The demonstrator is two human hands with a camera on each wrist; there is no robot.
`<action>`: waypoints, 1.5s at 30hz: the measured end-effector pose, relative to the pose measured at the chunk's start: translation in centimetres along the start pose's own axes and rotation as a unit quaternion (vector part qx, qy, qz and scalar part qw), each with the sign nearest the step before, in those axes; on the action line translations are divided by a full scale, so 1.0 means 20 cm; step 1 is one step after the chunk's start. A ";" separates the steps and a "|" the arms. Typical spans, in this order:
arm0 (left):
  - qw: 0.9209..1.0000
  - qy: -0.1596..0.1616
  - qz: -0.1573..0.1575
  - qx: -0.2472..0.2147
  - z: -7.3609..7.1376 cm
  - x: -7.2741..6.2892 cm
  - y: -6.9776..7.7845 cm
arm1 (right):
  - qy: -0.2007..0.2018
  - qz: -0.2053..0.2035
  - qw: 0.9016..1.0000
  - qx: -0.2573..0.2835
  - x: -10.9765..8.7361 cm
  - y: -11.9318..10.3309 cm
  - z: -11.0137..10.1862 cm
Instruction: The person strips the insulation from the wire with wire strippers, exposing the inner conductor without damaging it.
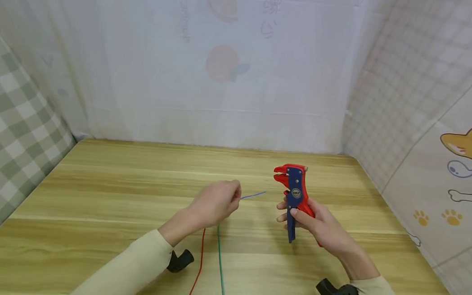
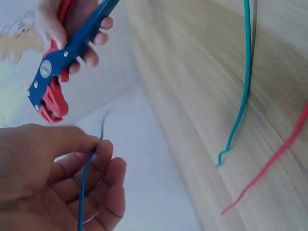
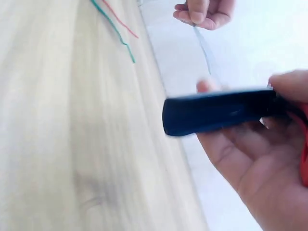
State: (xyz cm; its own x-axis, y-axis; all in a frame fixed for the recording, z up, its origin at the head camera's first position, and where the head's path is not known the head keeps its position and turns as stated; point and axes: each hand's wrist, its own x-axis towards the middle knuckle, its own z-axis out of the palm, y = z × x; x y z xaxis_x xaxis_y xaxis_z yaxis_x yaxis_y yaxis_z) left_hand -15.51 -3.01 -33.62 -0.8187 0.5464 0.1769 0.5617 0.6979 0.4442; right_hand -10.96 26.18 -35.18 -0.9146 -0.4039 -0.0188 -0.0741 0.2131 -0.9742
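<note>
My left hand pinches a blue wire between thumb and forefinger. The wire's end sticks out to the right, and in the left wrist view the blue wire also runs down past the palm. A red and dark-blue wire stripper is in my right hand, held upright above the table with its jaws parted and facing left. Thumb and fingers grip its handles; the dark handle fills the middle of the right wrist view. A gap separates the wire's tip from the stripper.
Below the left hand, a red wire and a green wire lie on the wooden table, running towards its near edge. White cloth hangs behind, with checked cloth at the left and a patterned panel at the right.
</note>
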 end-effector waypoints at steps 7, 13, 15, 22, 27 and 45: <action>0.995 0.085 -0.001 -0.050 -0.05 -0.06 -0.06 | -0.051 -0.050 0.997 0.043 0.08 -0.03 0.01; 0.980 0.169 0.019 -0.106 -0.06 -0.09 -0.11 | -0.053 -0.046 0.996 0.048 0.13 -0.05 0.05; 0.975 0.187 0.021 -0.120 -0.06 -0.09 -0.13 | -0.058 -0.047 0.996 0.045 0.14 -0.05 0.05; 0.970 0.209 0.039 -0.114 -0.07 -0.10 -0.14 | -0.073 -0.046 0.995 0.039 0.12 -0.06 0.05; 0.969 0.212 0.049 -0.113 -0.08 -0.11 -0.14 | -0.082 -0.053 0.995 0.031 0.13 -0.06 0.04; 0.970 0.194 0.055 -0.139 -0.09 -0.11 -0.12 | -0.107 -0.047 0.993 0.026 0.14 -0.07 0.06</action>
State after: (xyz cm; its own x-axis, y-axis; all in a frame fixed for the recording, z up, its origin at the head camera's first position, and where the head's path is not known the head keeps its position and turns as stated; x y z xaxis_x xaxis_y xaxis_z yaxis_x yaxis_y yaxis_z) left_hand -15.27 -6.85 -33.46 -0.7691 0.3580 0.5295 0.6386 0.4645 0.6135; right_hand -12.86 23.75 -34.10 -0.7988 -0.6009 0.0303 -0.1286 0.1213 -0.9843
